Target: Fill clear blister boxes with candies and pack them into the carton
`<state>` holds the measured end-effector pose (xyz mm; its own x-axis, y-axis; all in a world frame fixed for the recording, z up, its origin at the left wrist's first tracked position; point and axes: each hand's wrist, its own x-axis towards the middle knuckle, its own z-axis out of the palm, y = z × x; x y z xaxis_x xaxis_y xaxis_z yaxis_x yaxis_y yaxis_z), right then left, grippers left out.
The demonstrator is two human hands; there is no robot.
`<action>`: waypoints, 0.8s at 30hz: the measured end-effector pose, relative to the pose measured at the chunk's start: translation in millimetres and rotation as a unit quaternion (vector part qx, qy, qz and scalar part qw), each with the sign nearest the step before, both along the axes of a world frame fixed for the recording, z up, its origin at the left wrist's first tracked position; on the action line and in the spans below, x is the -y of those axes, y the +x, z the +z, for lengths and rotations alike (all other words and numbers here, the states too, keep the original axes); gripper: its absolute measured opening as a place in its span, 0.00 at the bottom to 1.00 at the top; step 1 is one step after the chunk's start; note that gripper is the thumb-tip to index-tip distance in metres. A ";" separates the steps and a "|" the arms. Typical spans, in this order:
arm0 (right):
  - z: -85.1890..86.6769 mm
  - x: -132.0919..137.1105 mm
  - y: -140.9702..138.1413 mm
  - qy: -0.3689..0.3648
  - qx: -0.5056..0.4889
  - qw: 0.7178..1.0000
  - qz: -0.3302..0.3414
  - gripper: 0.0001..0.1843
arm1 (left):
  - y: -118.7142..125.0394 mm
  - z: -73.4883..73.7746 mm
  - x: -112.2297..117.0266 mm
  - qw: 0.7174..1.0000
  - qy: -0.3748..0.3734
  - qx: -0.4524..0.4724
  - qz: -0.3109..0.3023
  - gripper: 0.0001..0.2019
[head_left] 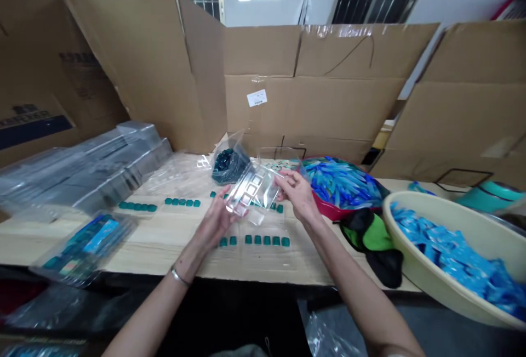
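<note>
Our left grip (211, 225) and right grip (298, 195) pinch the clear plastic blister tray (250, 191) by its edges; looks light, stiff and slippery, so edges are safest

I count one clear plastic tray (250, 192), one red basin (324, 211), one cream basin (431, 285), and two rows of five teal squares (182, 202) on the table (172, 242).

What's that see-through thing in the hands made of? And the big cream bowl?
The clear tray looks like thin, glossy plastic: light passes through it and its edges shine. The cream basin seems smooth, hard plastic, from its even sheen and rounded rim.
</note>
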<state>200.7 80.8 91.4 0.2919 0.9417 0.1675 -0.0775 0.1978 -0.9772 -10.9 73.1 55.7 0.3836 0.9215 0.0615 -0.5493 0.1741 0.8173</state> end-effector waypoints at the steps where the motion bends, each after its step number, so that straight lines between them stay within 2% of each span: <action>1: -7.3 2.0 1.9 -0.003 -0.026 0.999 -0.024 0.26 | 10.5 -4.6 4.1 1.000 -0.001 0.017 0.002 0.26; 4: -24.6 10.3 4.4 0.002 -0.062 0.996 -0.056 0.27 | 40.5 -11.0 11.2 0.999 -0.014 0.045 0.007 0.24; 7: -33.7 21.2 13.2 0.006 -0.044 0.998 -0.052 0.25 | 56.2 -6.6 1.2 0.998 -0.043 0.028 0.026 0.19; 9: -34.7 27.0 32.5 0.013 -0.013 0.997 -0.070 0.24 | 56.8 -1.2 -14.0 0.998 -0.055 -0.002 0.033 0.16; 12: -30.5 31.0 84.6 0.028 0.091 0.982 -0.162 0.19 | 51.1 5.5 -40.3 0.997 -0.059 -0.032 0.030 0.11; 14: -25.8 30.9 125.4 0.027 0.203 0.952 -0.228 0.15 | 48.6 7.9 -55.0 0.997 -0.064 -0.038 0.006 0.11; 17: -19.6 26.2 172.0 -0.012 0.389 0.879 -0.273 0.09 | 49.5 8.6 -68.8 0.997 -0.055 -0.035 -0.050 0.15; 20: -17.3 12.6 188.0 -0.106 0.530 0.812 -0.221 0.11 | 51.9 6.0 -73.9 0.996 -0.046 -0.038 -0.061 0.15; 24: -22.1 -21.1 181.5 -0.257 0.629 0.727 -0.098 0.16 | 49.9 -0.3 -72.2 0.994 -0.046 -0.069 -0.074 0.16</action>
<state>382.2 101.9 69.3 0.3490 0.9353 0.0581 0.9222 -0.3318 -0.1984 39.1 145.3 55.4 0.5144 0.8534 -0.0838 -0.3953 0.3227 0.8600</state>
